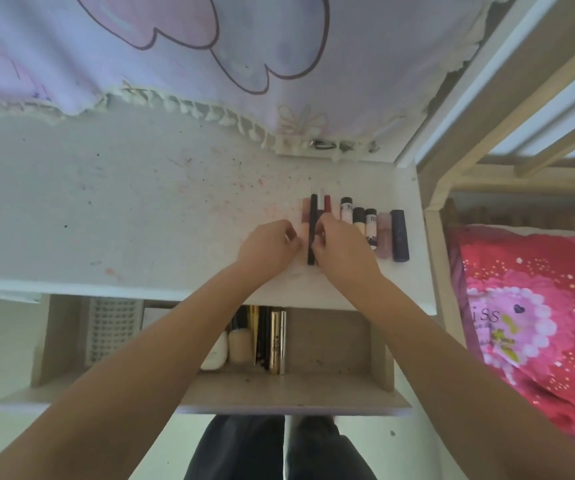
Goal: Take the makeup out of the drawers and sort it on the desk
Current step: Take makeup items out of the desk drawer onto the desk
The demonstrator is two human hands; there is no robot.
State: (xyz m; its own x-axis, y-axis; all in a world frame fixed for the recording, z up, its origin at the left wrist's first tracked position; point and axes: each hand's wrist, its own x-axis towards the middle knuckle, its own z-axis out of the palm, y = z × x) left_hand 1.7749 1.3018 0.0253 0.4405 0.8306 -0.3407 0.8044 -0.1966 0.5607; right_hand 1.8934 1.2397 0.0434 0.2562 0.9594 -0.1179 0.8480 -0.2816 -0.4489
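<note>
fingers of left hand (268, 247) curled, tips gathered at a pale slim item on the desk (133, 209), too washed out to identify; grip on it cannot be told. fingers of right hand (339, 245) curled beside a long black pencil (311, 230), fingertips at its shaft; whether pinching or only touching cannot be told. between the two hands: black pencil lying lengthwise, pointing away from the body. just beyond right fingertips: white stick (320, 199) and red-capped stick (327, 203), partly hidden by the hand. further right of right fingers, in a row side by side: white tube with black cap (346, 208), cream tube with black cap (359, 216), printed tube with black cap (370, 225), pale pink tube (384, 233), dark navy tube (399, 235). below the wrists, nearer the body: open drawer (331, 341) holding a white bottle (215, 355), beige bottle (241, 346), dark sticks and a gold tube (274, 341), packed upright-to-camera side by side; white perforated basket (113, 327) at drawer's left end. far right of right hand: red and pink cushion (535, 317). beyond both hands: lilac printed curtain (175, 46).
</note>
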